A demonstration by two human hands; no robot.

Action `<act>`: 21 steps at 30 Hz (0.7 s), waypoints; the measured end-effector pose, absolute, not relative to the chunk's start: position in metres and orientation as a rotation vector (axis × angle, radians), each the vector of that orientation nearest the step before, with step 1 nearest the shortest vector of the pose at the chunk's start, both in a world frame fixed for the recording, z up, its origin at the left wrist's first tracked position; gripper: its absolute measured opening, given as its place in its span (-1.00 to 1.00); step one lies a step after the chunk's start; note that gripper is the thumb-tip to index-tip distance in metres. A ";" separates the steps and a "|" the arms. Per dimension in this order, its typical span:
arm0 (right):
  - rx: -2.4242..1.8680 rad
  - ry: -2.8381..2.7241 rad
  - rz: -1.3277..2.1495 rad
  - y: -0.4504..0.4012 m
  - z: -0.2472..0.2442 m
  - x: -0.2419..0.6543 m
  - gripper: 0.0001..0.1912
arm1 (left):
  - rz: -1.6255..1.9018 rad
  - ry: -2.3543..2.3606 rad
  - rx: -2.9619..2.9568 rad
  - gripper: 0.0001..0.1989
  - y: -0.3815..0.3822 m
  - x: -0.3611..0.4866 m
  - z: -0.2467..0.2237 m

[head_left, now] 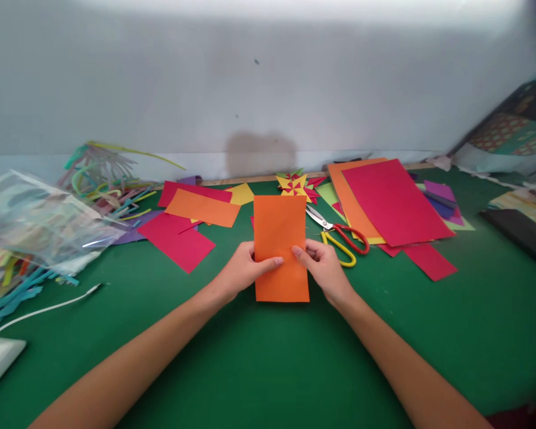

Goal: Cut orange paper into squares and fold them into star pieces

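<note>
Orange sheet [280, 223] btwn L hand [242, 268] & R hand [328, 271], long axis approx. vert. in view. Both pinch its sides, thumbs in front.

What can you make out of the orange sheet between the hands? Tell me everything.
The orange sheet is a plain, matte rectangle, taller than wide, looking like paper or thin card. No print or cut-out shows on its face; its back is hidden. It is held facing the camera, at the middle of the green table. The left hand pinches its left side and the right hand its right, both thumbs on the front.
</note>
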State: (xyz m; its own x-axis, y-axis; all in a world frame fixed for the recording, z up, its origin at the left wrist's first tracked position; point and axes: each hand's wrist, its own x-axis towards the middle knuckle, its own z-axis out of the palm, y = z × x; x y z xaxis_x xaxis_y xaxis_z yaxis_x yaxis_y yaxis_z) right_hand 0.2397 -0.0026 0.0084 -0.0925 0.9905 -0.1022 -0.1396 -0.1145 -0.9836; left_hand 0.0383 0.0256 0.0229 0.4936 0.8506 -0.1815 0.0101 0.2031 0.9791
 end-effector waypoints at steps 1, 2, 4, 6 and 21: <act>-1.112 -1.089 1.456 -0.004 0.007 0.237 -0.70 | 0.734 0.910 1.233 -0.56 0.024 0.039 0.023; -1.094 -1.078 1.484 -0.005 0.006 0.235 -0.69 | 0.749 0.935 1.238 -0.58 0.024 0.038 0.023; -1.085 -1.074 1.512 -0.005 0.003 0.233 -0.67 | 0.749 0.975 1.259 -0.60 0.025 0.036 0.026; -1.099 -1.080 1.523 -0.004 0.002 0.234 -0.66 | 0.750 0.977 1.291 -0.60 0.029 0.031 0.029; -1.129 -1.127 1.551 0.000 0.010 0.252 -0.64 | 0.776 1.011 1.507 -0.71 0.046 0.007 0.049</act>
State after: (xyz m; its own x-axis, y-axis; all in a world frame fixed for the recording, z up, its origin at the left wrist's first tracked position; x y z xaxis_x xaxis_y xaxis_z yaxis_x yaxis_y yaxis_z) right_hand 0.2517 0.0005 0.0101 -0.1945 0.9665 -0.1673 -0.1398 -0.1961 -0.9706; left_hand 0.0066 0.0459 0.0491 0.4198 0.9060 -0.0536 0.1826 -0.0264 0.9828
